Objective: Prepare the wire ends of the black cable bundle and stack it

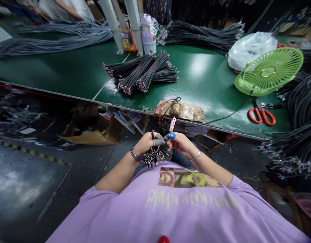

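Note:
My left hand (144, 144), with grey covers on its fingertips, is closed at a bundle of thin black cables (152, 158). Their stripped red, white and black wire ends fan out towards my shirt. My right hand (181, 144) has blue tape round one digit. Its fingers pinch together close against the left fingertips, over my lap; whatever small piece lies between them is too small to tell. Just beyond the hands, a pinkish-white tag-like piece (172, 124) hangs by the table edge, below a worn wooden block (188, 111) with red and black wires.
On the green table (203, 81) lie tied black cable bundles (145, 72), a bottle (148, 35), a green fan (268, 71), red-handled scissors (262, 115) and a plastic bag (250, 49). Long cables (304, 111) hang at right. A cardboard box (92, 130) stands below. Another person (66, 9) is at far left.

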The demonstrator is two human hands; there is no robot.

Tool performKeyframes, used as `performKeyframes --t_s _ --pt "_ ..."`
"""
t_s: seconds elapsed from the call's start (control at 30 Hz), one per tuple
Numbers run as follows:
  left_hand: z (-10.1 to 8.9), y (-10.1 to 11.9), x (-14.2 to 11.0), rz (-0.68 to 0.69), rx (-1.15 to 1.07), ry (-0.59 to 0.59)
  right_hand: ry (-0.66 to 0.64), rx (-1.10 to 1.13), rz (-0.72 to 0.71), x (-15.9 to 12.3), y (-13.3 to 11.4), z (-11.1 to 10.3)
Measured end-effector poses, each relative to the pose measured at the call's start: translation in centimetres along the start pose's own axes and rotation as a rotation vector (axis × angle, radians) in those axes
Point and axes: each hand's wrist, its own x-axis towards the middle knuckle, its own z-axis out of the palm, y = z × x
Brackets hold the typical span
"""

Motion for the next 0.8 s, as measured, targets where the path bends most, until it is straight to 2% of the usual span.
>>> performKeyframes --t_s 0.37,0.47,0.6,0.8 --pt "-0.1 -0.4 0.2 -0.002 0.002 -0.001 -0.029 0.074 0.101 0.1 0.2 -0.5" --pt "-0.2 -0.6 0.1 -0.002 0.006 0.015 -0.019 0.081 0.062 -0.1 0.5 -0.2" --pt "-0.4 -0.8 0.1 0.006 -0.032 0.024 0.013 0.002 -0.066 -0.3 0.7 0.1" --pt "-0.3 -0.4 0.1 0.017 0.009 0.036 0.065 -0.124 -0.171 -0.3 -0.3 0.0"
